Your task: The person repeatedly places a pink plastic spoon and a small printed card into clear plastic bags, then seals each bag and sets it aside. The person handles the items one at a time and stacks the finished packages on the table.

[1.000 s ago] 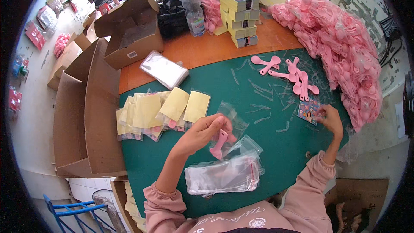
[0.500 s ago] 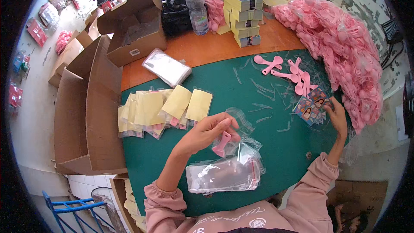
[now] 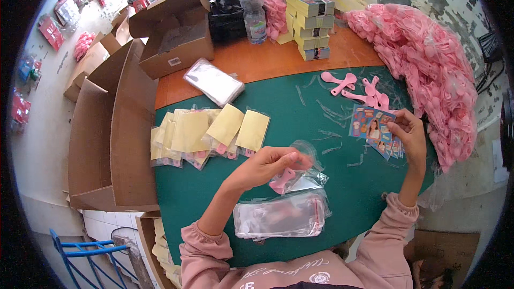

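My left hand (image 3: 259, 168) is closed on a clear plastic bag (image 3: 304, 181) with a pink measuring spoon (image 3: 281, 183) in it, just above a stack of clear bags (image 3: 278, 219). To the right, my right hand (image 3: 411, 134) pinches a blue printed card (image 3: 367, 124) by its edge. More printed cards (image 3: 395, 150) lie fanned under it on the green table mat (image 3: 321, 168). Loose pink spoons (image 3: 372, 98) lie just beyond. At the left, several packets with pale yellow cards (image 3: 190, 131) and pink spoons overlap on the mat.
A large heap of bagged pink spoons (image 3: 428, 59) covers the right side. Bundled cards (image 3: 309, 24), a water bottle (image 3: 254, 13) and a white pack of bags (image 3: 214, 83) stand farther back. Cardboard boxes (image 3: 126, 144) line the left. Plastic strips (image 3: 329, 115) litter the mat.
My right hand has lifted a card off the fanned cards and moved it slightly left. My left hand still holds the bag with the spoon. The whole view has shifted a little.
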The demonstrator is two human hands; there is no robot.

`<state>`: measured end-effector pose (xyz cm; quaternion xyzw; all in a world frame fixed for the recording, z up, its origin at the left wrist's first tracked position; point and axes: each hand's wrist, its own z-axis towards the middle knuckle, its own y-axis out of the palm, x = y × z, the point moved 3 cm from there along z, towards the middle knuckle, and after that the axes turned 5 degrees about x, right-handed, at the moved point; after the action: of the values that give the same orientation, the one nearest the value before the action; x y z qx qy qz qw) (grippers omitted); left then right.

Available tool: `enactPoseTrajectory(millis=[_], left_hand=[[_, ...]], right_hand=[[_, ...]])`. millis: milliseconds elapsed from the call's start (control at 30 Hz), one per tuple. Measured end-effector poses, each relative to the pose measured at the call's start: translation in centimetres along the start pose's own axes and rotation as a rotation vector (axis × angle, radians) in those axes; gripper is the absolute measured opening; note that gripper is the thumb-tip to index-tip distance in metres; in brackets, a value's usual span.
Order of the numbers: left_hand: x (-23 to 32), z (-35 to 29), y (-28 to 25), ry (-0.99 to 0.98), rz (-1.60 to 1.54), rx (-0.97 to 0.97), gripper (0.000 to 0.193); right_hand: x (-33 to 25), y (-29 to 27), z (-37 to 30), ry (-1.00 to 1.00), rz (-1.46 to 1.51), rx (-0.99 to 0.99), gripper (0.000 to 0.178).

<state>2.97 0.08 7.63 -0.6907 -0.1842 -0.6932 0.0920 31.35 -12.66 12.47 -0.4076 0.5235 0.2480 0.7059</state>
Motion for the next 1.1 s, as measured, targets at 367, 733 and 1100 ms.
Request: enactPoseTrajectory(millis=[367,733,1100], left_hand=[[-1.7,0.7,0.8,-0.01,0.145,0.287,0.031],[0.1,0.6,1.7,-0.036,0.371,0.268,0.03],[1.1,0.5,0.9,-0.082,0.415,0.292,0.031]], right_hand=[[-0.1,9.1,-2.7,0.144,0.273,-0.278,0.016],[-2.1,10.7,-0.8,-0.327,-0.103,-0.482,0.051],[3.3,1.6,8.1,0.087,0.152,-0.424,0.025]])
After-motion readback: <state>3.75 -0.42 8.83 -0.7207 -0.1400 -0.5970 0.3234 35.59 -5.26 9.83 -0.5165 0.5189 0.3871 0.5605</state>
